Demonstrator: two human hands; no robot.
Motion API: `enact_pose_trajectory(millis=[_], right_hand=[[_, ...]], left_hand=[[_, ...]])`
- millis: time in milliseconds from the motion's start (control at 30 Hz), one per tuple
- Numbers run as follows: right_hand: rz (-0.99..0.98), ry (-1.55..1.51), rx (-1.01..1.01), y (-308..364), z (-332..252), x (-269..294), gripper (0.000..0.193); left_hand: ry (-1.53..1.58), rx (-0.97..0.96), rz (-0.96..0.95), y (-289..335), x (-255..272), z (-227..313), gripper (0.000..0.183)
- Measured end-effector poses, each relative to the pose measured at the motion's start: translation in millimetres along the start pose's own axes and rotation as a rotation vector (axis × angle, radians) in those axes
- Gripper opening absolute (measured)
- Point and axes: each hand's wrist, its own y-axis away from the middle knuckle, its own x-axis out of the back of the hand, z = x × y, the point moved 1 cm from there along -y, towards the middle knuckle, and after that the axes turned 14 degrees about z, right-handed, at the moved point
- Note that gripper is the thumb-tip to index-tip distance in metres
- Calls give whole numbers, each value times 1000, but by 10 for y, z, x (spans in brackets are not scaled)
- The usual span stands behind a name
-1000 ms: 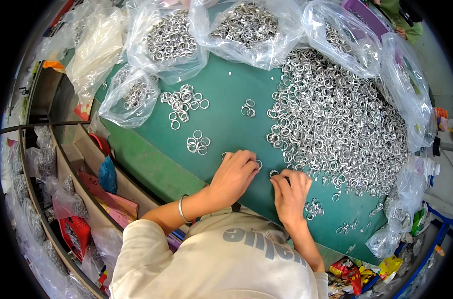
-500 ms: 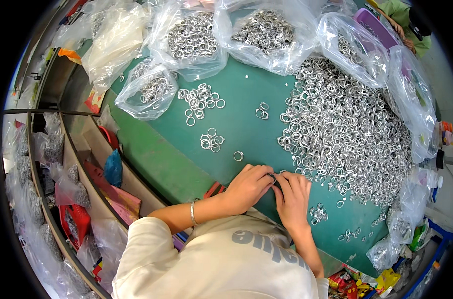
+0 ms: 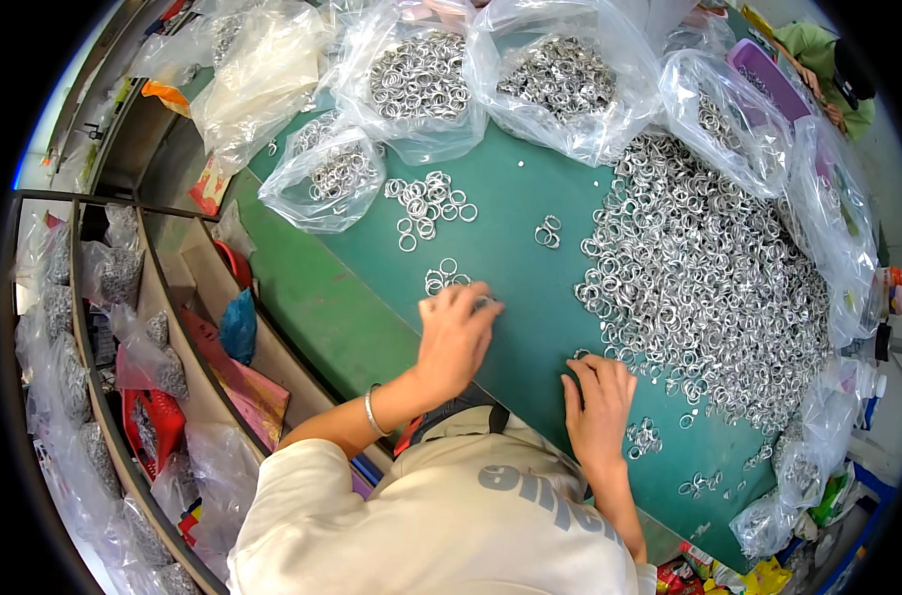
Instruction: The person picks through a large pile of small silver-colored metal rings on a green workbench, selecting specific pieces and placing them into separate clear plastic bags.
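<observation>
My left hand (image 3: 455, 339), with a bracelet on the wrist, is over the green table beside a small group of silver rings (image 3: 448, 270). Its fingers are bent and blurred; a ring (image 3: 483, 301) shows at the fingertips, but whether they grip it is unclear. Lower right, my right hand (image 3: 600, 402) rests by the near edge of a large heap of rings (image 3: 709, 288), thumb apart from the fingers. One ring (image 3: 582, 354) lies at its fingertips. Farther off are a looser cluster of rings (image 3: 431, 206) and a few rings together (image 3: 548, 232).
Clear plastic bags of rings (image 3: 419, 79) line the table's far edge, with a purple bin (image 3: 768, 79) at far right. Small ring clusters (image 3: 644, 437) lie right of my right hand. Shelves (image 3: 272, 347) with bagged parts stand left. Another person's green sleeve (image 3: 808, 45) shows top right.
My hands were together over the table's near side. Now they are apart: the left has moved left and away from me, the right stays near the heap. The view has shifted slightly.
</observation>
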Motion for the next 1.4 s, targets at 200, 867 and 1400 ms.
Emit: enact_pose_trajectory(millis=[200,867,1400], right_hand=[[89,121,-122,-39,111,161,22],[209,366,-50,-326,408,87,20],[218,308,-53,-336,346,150,20]], left_hand=[[48,105,232,68,-3,9,35],[-92,160,90,-241,93,70,42],[25,274,79,-334,244,-226,31]])
